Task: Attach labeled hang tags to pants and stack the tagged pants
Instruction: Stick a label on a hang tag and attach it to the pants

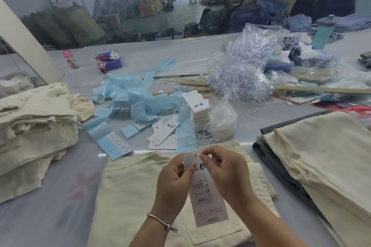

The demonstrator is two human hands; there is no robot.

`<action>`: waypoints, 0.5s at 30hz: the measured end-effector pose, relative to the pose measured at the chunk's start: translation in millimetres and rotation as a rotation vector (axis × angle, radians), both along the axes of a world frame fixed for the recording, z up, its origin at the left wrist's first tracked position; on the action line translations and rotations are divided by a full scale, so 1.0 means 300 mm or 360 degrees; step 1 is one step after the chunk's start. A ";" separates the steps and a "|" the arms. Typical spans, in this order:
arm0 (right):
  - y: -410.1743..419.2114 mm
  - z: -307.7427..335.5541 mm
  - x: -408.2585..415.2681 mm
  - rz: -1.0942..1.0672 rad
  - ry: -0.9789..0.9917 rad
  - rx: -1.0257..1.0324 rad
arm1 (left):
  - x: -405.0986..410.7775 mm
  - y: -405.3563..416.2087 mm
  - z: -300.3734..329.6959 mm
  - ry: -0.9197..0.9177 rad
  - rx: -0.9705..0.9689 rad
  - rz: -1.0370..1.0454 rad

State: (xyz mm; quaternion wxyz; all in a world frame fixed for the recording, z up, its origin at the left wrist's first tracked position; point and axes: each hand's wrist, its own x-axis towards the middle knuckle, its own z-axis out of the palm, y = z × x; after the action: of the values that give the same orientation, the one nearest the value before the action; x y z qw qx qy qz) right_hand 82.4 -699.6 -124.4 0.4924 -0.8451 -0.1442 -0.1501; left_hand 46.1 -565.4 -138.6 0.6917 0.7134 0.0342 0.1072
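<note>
A long white hang tag (206,202) with printed text hangs upright between both hands above cream pants (130,192) that lie flat on the table. My left hand (174,178) pinches the tag's upper left edge. My right hand (224,170) pinches something thin and white at the small hole near the tag's top; whether it is a string I cannot tell. A stack of blank white tags (197,109) stands past the pants, with loose tags (162,133) beside it.
Folded cream pants are piled at the left (34,126) and at the right (325,158) over a dark garment. Blue backing strips (128,94), a clear bag of plastic fasteners (239,78), a bag of string (221,124) and wooden rulers (321,89) litter the table.
</note>
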 end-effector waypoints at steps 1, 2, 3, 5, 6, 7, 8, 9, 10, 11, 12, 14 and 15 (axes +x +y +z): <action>0.001 0.002 -0.003 -0.0005 -0.0021 -0.0033 | -0.003 -0.003 0.002 -0.0011 0.0009 -0.0003; 0.001 0.003 -0.006 -0.0009 -0.0039 -0.0069 | -0.006 -0.004 0.003 -0.0024 0.0021 -0.0006; 0.002 0.004 -0.009 -0.0013 -0.0058 -0.0105 | -0.008 -0.006 0.006 -0.0036 0.0031 -0.0011; 0.005 0.004 -0.016 -0.0032 -0.0112 -0.0174 | -0.009 -0.007 0.006 -0.0059 0.0072 -0.0018; 0.008 0.006 -0.020 -0.0048 -0.0155 -0.0209 | -0.009 -0.007 0.004 -0.0070 0.0114 -0.0018; 0.009 0.007 -0.024 -0.0064 -0.0204 -0.0239 | -0.010 -0.008 0.003 -0.0082 0.0145 -0.0017; 0.011 0.008 -0.029 -0.0076 -0.0243 -0.0257 | -0.011 -0.010 0.002 -0.0090 0.0150 -0.0012; 0.012 0.007 -0.032 -0.0085 -0.0259 -0.0258 | -0.013 -0.012 0.002 -0.0087 0.0116 -0.0006; 0.011 0.005 -0.035 -0.0093 -0.0255 -0.0242 | -0.014 -0.013 0.004 -0.0067 0.0043 0.0007; 0.011 0.001 -0.035 -0.0095 -0.0240 -0.0215 | -0.015 -0.013 0.010 -0.0024 -0.0064 0.0016; 0.009 -0.002 -0.035 -0.0089 -0.0225 -0.0188 | -0.013 -0.009 0.016 0.0034 -0.0172 0.0016; 0.006 -0.004 -0.037 -0.0066 -0.0223 -0.0161 | -0.003 0.006 0.027 0.0135 -0.0322 -0.0031; 0.005 -0.003 -0.040 -0.0058 -0.0232 -0.0159 | 0.003 0.013 0.032 0.0168 -0.0377 -0.0072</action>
State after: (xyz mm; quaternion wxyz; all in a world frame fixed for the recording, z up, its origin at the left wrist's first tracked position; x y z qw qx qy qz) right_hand 70.5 -698.1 -125.4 0.4351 -0.8579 -0.1715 -0.2127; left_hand 47.1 -561.4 -129.0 0.7706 0.6319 0.0670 0.0491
